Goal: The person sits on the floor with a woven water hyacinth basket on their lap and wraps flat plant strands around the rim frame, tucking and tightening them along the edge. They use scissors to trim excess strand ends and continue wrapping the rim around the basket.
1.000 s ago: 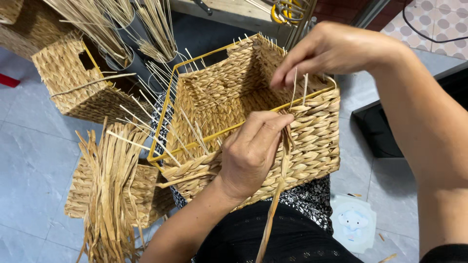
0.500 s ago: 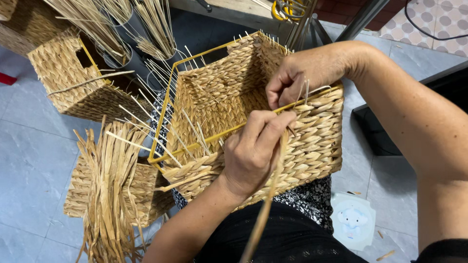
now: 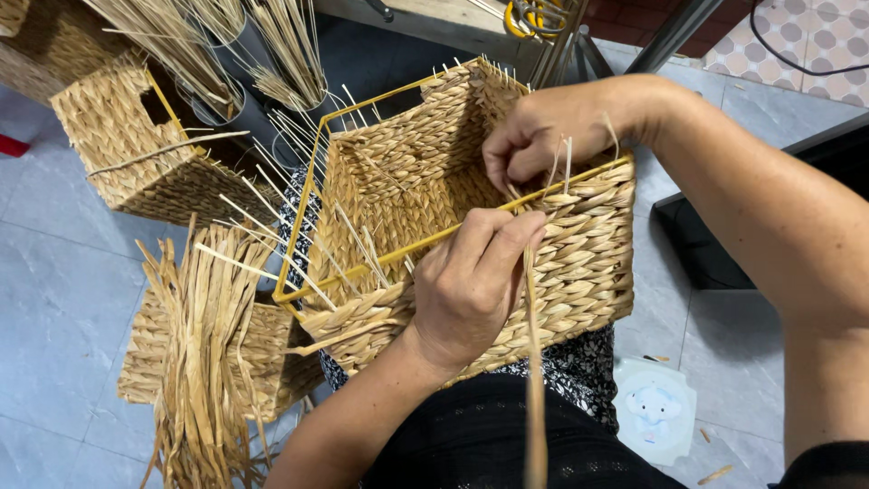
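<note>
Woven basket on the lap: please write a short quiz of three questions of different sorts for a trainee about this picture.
1. True or false: the left hand pinches a long straw strand at the rim of the woven basket.
2. What colour is the wire frame along the rim? A red, B yellow, C blue.
3. Where is the right hand: inside the rim or under the basket?

Key: 1 true; 2 B; 3 inside the rim, at the far corner.
</note>
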